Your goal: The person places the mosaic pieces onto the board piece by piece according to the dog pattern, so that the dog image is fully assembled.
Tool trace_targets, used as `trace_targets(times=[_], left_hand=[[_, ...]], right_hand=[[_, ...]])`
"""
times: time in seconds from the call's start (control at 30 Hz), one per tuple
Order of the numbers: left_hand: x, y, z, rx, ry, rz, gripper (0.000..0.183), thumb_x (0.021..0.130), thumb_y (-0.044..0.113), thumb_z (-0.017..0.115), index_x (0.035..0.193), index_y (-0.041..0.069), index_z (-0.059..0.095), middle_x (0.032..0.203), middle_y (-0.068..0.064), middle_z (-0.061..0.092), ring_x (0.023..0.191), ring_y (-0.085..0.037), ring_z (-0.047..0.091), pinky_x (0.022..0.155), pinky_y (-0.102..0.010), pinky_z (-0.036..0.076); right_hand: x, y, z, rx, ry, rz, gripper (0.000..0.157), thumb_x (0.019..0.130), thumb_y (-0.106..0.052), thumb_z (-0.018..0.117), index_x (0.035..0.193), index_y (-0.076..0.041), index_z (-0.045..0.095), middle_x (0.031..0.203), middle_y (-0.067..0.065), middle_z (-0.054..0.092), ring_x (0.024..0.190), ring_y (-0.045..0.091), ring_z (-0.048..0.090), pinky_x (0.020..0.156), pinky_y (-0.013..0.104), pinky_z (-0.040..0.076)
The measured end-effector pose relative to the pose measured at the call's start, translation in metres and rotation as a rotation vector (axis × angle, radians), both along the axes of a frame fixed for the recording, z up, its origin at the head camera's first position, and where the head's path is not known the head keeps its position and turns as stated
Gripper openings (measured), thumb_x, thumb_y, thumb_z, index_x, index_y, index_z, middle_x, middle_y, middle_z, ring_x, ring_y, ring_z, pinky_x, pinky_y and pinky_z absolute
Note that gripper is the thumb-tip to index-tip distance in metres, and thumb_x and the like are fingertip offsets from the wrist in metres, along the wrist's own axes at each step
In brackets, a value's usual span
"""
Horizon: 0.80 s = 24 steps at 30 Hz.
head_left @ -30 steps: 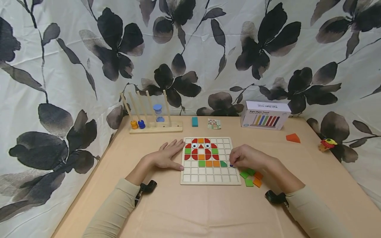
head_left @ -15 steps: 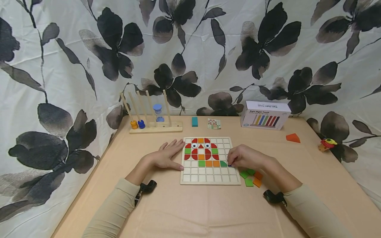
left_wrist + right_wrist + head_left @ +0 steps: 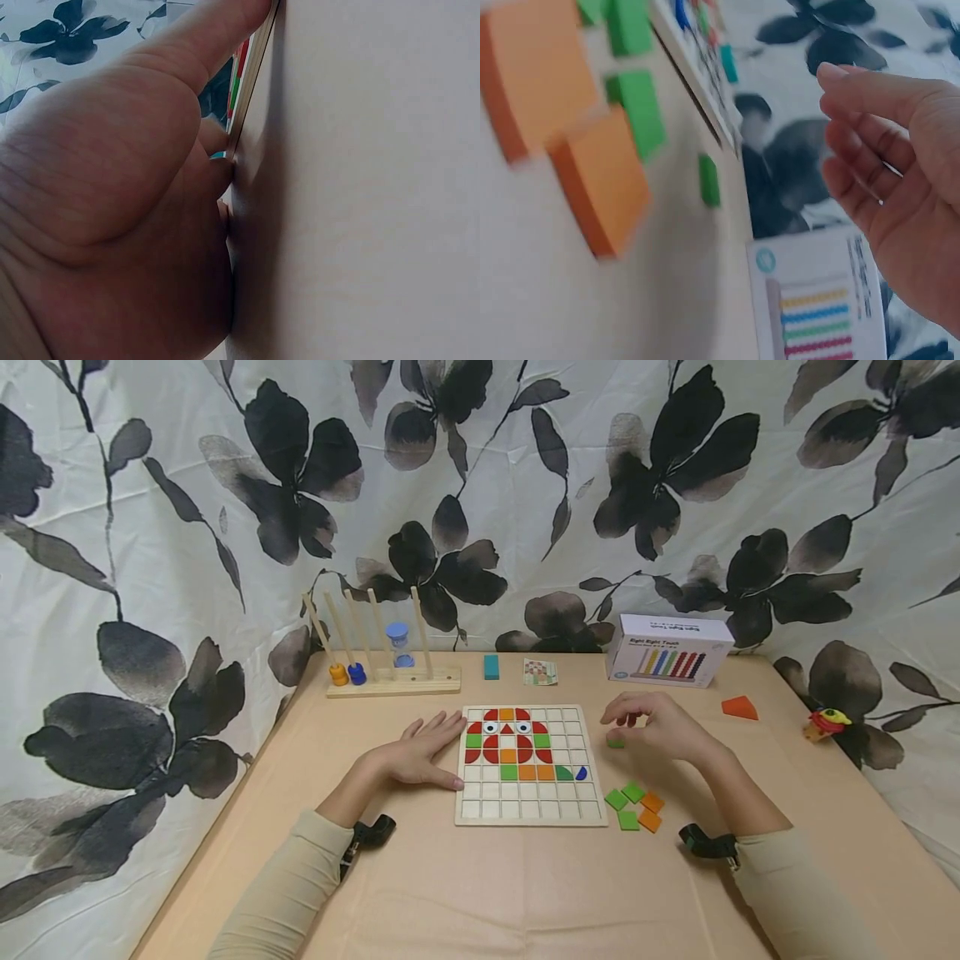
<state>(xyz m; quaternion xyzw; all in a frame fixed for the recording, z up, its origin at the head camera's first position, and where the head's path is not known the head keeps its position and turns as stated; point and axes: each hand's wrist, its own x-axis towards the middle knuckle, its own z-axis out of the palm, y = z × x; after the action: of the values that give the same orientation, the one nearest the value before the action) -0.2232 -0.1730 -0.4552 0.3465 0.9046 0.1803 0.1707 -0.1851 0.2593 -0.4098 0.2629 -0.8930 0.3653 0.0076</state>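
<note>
On the table lies a white gridded board [image 3: 525, 802] with red, orange, green and white-eyed tiles set in its upper left cells. A row lower down has a green leaf-like tile [image 3: 562, 773] and a blue rounded tile [image 3: 581, 773] at its right. My left hand [image 3: 420, 752] lies flat beside the board, its fingertips and thumb touching the left edge. Past the board's right edge hovers my right hand [image 3: 660, 727], fingers loosely bent and holding nothing. Below its fingertips a single green tile [image 3: 709, 180] lies on the table.
Loose green tiles [image 3: 628, 820] and orange tiles [image 3: 649, 820] lie right of the board. Behind stand a peg rack [image 3: 393, 682], a sand timer [image 3: 400, 647], a teal block [image 3: 491, 667], a small card [image 3: 540, 672] and a white box [image 3: 667, 652]. A red-orange piece [image 3: 739, 707] and a toy [image 3: 825, 724] lie right.
My right hand has let go of the blue tile in its cell. It has moved right and away from me, above the lone green tile. My left hand stays put.
</note>
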Motion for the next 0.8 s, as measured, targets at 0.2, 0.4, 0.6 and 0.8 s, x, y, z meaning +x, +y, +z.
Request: trace_targets(times=[0.2,0.4,0.6,0.8], left_hand=[[0.001,0.0,0.0,-0.001,0.009,0.004,0.111,0.075,0.072,0.063,0.156,0.018,0.009,0.162,-0.002,0.0,0.148,-0.027,-0.005,0.114,-0.056,-0.003],[0.002,0.0,0.0,-0.002,-0.001,-0.001,0.111,0.076,0.071,0.063,0.156,0.019,0.008,0.162,-0.003,0.0,0.148,-0.028,-0.005,0.114,-0.056,-0.003],[0.002,0.001,0.002,-0.017,-0.001,0.006,0.111,0.075,0.071,0.063,0.156,0.02,0.007,0.162,-0.001,-0.001,0.148,-0.026,-0.005,0.114,-0.055,-0.003],[0.002,0.001,0.003,-0.023,-0.003,0.008,0.111,0.075,0.072,0.063,0.156,0.021,0.007,0.162,0.0,-0.001,0.148,-0.026,-0.005,0.114,-0.055,-0.004]], right_hand=[[-0.009,0.018,-0.012,0.09,-0.024,-0.074,0.025,0.082,-0.008,0.075,0.107,-0.012,0.073,0.1,0.003,0.07,0.083,0.017,0.058,0.073,0.028,0.05],[-0.014,0.023,-0.033,0.17,-0.077,-0.027,0.024,0.079,-0.007,0.078,0.102,-0.015,0.075,0.097,-0.003,0.07,0.085,0.017,0.058,0.078,0.032,0.05],[-0.016,0.023,-0.035,0.208,-0.059,-0.01,0.021,0.081,-0.006,0.075,0.099,-0.017,0.075,0.098,-0.006,0.068,0.091,0.016,0.06,0.086,0.042,0.049],[-0.014,0.016,-0.028,0.188,-0.036,-0.023,0.02,0.083,-0.009,0.075,0.102,-0.017,0.075,0.1,-0.006,0.069,0.091,0.015,0.059,0.082,0.036,0.05]])
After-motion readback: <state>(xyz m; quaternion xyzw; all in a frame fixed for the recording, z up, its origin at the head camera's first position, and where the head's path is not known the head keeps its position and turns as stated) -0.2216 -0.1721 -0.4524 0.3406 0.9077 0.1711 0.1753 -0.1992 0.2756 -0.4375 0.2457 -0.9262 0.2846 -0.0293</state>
